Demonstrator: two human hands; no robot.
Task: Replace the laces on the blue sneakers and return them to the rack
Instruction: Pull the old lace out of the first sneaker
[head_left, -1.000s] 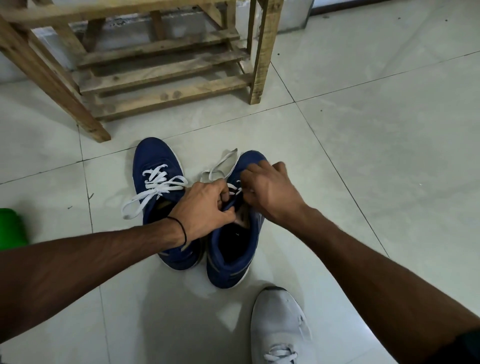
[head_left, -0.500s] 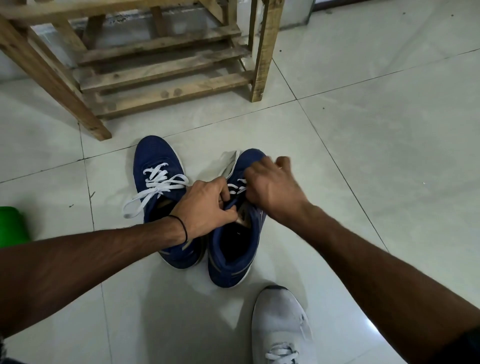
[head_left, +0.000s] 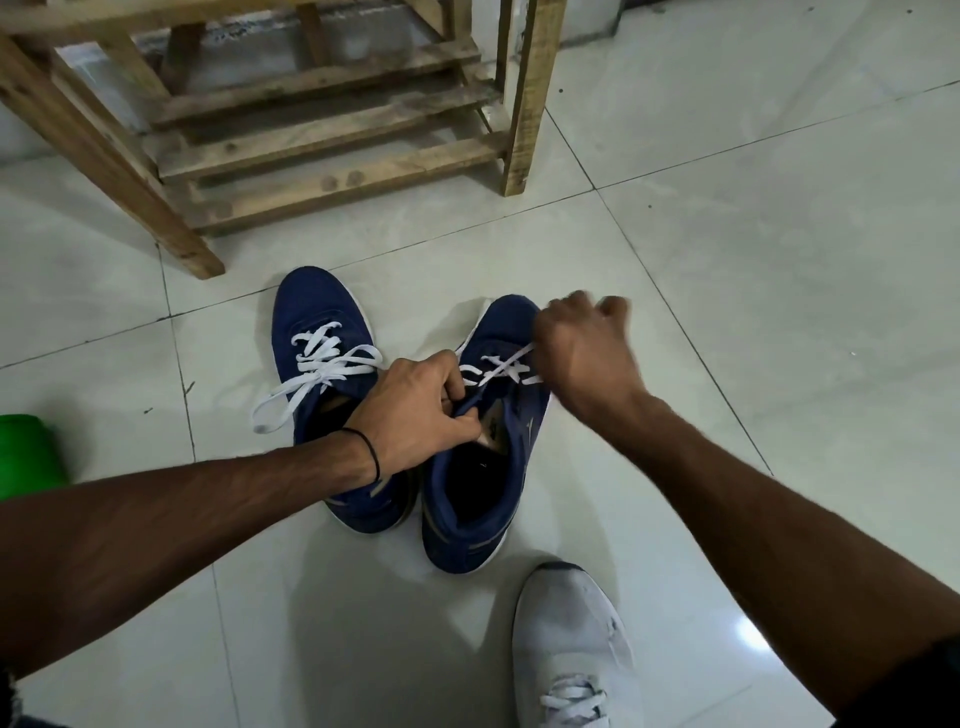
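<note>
The right hand (head_left: 582, 353) has swung far and right, clenched round the white lace (head_left: 506, 364) to draw it taut through the eyelets. The left hand (head_left: 415, 410) pinches the upper of the right blue sneaker (head_left: 467, 519), steadying it on the floor tiles (head_left: 779, 312) beside its laced twin (head_left: 322, 312), just short of the wooden rack (head_left: 332, 140).

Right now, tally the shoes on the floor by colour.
Blue: 2, the laced sneaker and the part-laced sneaker
White: 1, the white shoe
Total: 3
</note>
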